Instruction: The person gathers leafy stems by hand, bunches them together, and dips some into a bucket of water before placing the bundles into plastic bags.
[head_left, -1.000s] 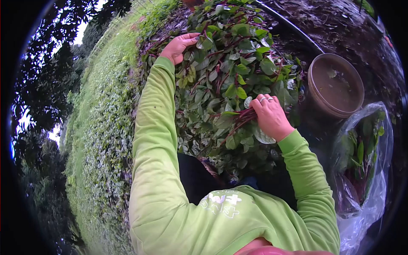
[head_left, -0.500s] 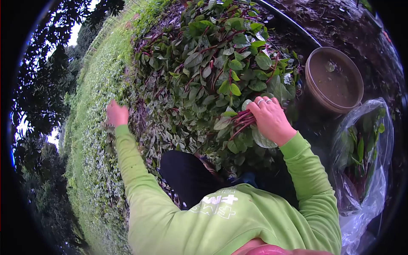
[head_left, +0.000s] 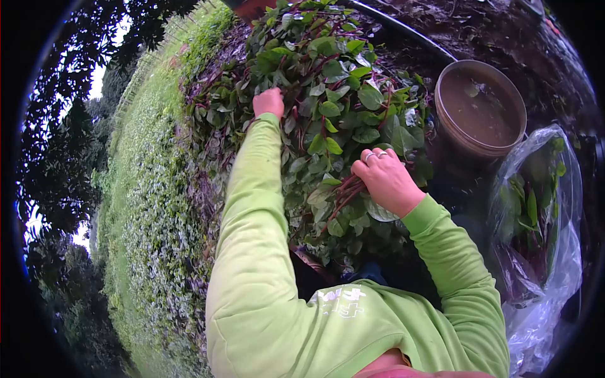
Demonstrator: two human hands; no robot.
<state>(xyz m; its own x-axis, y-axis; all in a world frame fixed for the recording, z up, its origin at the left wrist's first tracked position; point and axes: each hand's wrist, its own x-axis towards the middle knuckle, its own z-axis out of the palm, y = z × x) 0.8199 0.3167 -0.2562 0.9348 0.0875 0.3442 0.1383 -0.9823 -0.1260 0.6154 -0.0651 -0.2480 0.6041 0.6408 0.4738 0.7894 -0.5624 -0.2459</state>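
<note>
Head view: a broad strip of low greenery (head_left: 145,201) slopes along the left side, with dark trees (head_left: 57,145) beyond it. The person's lime-green sweatshirt (head_left: 265,327) fills the lower middle, white lettering on its chest. In front of it spreads a dense mass of leafy plants (head_left: 328,82), glossy green leaves on purplish-red stems, running up to the top edge. At the lower right stands a clear plastic bag (head_left: 545,321), its mouth open, holding leafy stems (head_left: 532,211) with reddish lower parts.

Just beside the bag, nearer the top, is a round brown bucket (head_left: 463,145) of murky water (head_left: 488,116), with bits of leaf at the surface. A dark pipe (head_left: 409,30) runs diagonally across wet, dark soil (head_left: 466,31) towards its rim. Part of a reddish object (head_left: 252,7) shows at the top edge.

The right hand (head_left: 394,188) holds a bunch of red stems (head_left: 345,194) low over the near right part of the mass, its fingers (head_left: 378,159) curled closed around them. The left hand (head_left: 269,103) reaches in among leaves further up and left; its fingertips are hidden, so whether they pinch anything cannot be told. Silvery rings (head_left: 376,155) sit on the right hand.
</note>
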